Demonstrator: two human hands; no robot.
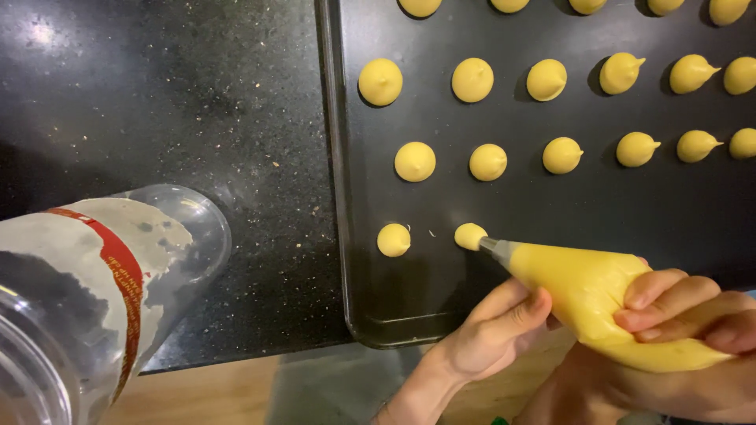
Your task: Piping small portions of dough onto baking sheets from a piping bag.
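Squeezing the piping bag [598, 295] of yellow batter, my right hand [693, 330] has its grip closed round the bag's fat end, while my left hand [492, 330] pinches it near the metal nozzle [494, 246]. The nozzle touches a fresh dollop [470, 235] in the nearest row of the dark baking tray [346, 260]. A clear plastic jar [87, 299] with a red-banded label lies on the black speckled surface [157, 102], left of the tray.

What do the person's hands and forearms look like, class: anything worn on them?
Both hands are bare: the left hand and the right hand show no gloves and no rings. The left wrist and forearm are uncovered, with no sleeve, watch or bracelet. Fingernails are short and unpainted.
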